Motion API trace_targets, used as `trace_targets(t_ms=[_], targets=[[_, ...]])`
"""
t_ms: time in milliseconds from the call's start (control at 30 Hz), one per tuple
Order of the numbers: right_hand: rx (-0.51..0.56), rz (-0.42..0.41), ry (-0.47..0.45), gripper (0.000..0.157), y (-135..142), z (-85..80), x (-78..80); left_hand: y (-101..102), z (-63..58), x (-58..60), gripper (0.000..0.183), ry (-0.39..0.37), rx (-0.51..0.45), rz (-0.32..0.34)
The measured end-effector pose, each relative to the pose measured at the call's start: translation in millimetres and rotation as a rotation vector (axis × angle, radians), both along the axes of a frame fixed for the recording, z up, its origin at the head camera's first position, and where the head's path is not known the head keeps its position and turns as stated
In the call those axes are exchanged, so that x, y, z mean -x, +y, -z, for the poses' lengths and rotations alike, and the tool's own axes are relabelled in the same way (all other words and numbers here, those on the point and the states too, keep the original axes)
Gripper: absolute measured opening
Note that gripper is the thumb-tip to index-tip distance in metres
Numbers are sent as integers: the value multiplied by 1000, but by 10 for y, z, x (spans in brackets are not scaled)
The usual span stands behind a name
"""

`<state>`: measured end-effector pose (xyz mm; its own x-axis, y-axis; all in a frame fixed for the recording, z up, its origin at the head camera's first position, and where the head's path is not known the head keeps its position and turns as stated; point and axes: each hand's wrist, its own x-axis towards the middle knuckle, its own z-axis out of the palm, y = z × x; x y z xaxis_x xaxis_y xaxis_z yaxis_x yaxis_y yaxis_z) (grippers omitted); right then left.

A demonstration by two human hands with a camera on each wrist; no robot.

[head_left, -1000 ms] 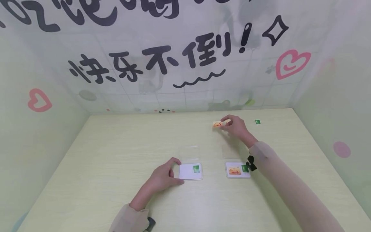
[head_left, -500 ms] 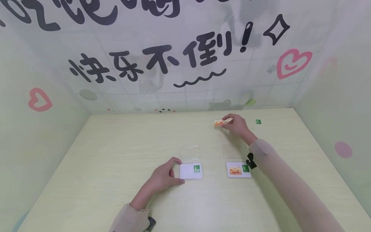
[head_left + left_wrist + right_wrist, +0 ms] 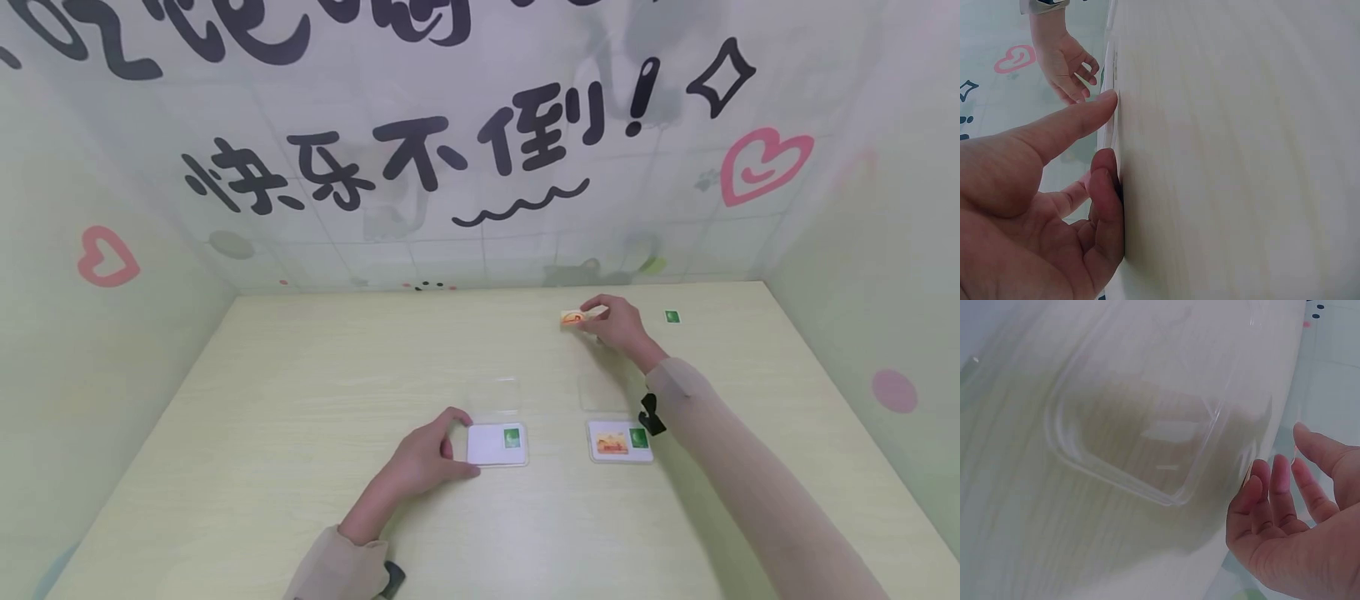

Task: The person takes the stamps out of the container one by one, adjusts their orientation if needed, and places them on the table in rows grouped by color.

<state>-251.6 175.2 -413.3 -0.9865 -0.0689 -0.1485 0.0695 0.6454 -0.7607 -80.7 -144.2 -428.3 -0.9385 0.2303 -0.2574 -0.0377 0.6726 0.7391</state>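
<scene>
Your right hand (image 3: 618,326) pinches an orange-printed piece (image 3: 570,319). Your left hand (image 3: 424,457) holds the white card (image 3: 486,445) by its edges.

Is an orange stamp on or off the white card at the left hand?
Off: the white card shows only a green stamp; the right hand pinches an orange stamp.

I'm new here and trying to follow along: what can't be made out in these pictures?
Head view: the right end of the orange-printed piece, covered by the right hand.
Head view: the far green stamp's design, too small.
Head view: upper wall lettering, cut off by the top edge.
</scene>
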Motion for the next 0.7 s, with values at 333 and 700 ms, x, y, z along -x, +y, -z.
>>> trace_targets(t_ms=[333, 700], targets=[[-5, 8, -6, 39, 12, 48, 33, -5, -14, -8, 58, 14, -11, 11], [2, 12, -21, 39, 25, 82, 77, -11, -11, -7, 58, 24, -5, 16]])
